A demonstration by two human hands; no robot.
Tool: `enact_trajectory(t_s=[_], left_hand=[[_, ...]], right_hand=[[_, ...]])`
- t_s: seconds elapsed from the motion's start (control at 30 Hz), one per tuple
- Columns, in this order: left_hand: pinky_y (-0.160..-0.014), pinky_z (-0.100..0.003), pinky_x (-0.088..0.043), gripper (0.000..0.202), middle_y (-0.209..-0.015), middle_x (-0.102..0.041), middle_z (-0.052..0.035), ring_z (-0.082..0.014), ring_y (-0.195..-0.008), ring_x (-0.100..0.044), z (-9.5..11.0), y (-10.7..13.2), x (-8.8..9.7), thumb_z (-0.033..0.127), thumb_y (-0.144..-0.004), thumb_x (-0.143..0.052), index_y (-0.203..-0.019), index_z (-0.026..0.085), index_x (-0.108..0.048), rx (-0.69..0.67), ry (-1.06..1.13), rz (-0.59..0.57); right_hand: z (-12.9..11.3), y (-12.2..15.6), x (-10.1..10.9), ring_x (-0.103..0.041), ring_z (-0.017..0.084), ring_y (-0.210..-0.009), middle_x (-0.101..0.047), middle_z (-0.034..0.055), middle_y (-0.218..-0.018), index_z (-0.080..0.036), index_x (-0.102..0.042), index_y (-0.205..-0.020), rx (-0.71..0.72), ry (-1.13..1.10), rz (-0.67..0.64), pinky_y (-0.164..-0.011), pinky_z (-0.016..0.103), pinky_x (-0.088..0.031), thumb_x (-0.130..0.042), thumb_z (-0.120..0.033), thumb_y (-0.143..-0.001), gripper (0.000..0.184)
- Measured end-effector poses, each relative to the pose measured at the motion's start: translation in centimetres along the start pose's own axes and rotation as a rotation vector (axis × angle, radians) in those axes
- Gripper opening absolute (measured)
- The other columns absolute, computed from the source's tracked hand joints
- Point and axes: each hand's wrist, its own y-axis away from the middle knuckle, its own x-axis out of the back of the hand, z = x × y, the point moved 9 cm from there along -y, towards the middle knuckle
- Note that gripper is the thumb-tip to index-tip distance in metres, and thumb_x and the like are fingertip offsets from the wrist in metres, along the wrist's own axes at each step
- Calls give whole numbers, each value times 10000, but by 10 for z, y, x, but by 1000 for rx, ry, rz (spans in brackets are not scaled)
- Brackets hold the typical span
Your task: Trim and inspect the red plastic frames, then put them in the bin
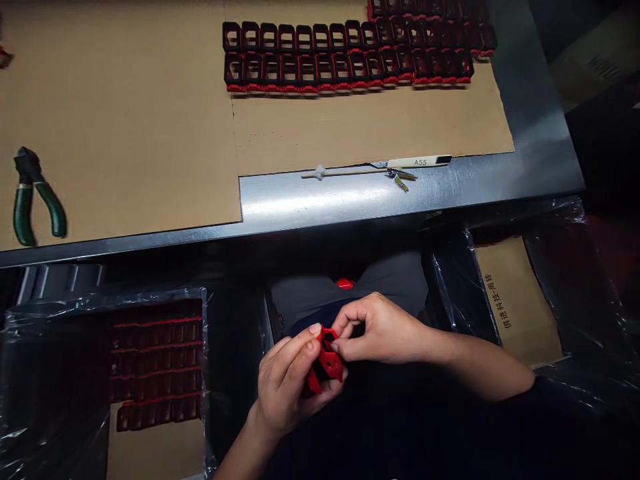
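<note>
Both hands work over my lap below the table edge. My left hand (287, 383) is closed around a small red plastic part (326, 363), holding it from the left and underneath. My right hand (380, 330) pinches the top of the same part with thumb and fingertips pressed together. Another red piece (345, 284) lies on the grey cloth of my lap just beyond the hands.
On the cardboard-covered steel table (350, 197) stand two long rows of red-and-black frame parts (350, 57). Green-handled cutters (33, 193) lie at the left. A labelled tool marked A55 (420, 162) and a thin stick (345, 173) lie near the edge. Plastic-lined bins sit at left (155, 363) and right (520, 300).
</note>
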Motion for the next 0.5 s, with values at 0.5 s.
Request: enact_trajectory(t_s=[0.5], left_hand=[[-777,-334,-644,763,-1103,-663,-157,-254,-976,-715,-9,3,-3,375,-778,-769,-1413,88,-457,88,122,32]], right_hand=[[14,-3,3,-640,118,-649,-760,29,-772,-133,-763,-1048,5,-232,-94,-630,224,-465,-623,-256,-842,279]])
